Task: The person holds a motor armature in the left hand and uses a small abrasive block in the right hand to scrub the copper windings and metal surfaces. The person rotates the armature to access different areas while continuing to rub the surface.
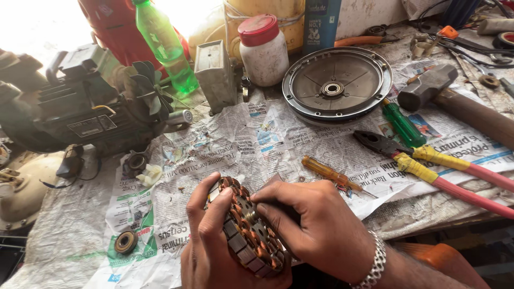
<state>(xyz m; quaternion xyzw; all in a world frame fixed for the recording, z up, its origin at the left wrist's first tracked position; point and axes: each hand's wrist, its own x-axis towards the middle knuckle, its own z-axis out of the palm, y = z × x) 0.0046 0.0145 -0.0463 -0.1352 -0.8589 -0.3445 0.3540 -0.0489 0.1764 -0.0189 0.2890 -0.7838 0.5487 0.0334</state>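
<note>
— Two hands on one part, that is what I get from the head view. The left hand cups a round motor stator from below and from the side nearest me, fingers curled up over its rim. The right hand comes in from the right and lies over the upper face, fingers pressed down on the copper windings.

— So both are closed on it?

— I read both as clamped on the stator, yes. It sits between them, low in the middle of the view, held just above the near edge of the surface, which is covered in newspaper.

— How does it lie?

— Tilted. Its flat face turns up and to the right, toward the right palm, and its edge with the steel laminations runs from upper left down to lower right. I cannot see the far face, as the right hand hides it.

— Which hand is nearer the tools?

— The right. An amber-handled screwdriver lies just beyond its knuckles, its long axis running left to right with the tip pointing right. Further right I see pliers with red and yellow grips, a green-handled screwdriver and a hammer. A round metal end cover rests well beyond the stator, straight ahead.

— And on the left?

— A small bearing lies on the newspaper near the left wrist, and a pump motor stands well apart at upper left.
</note>
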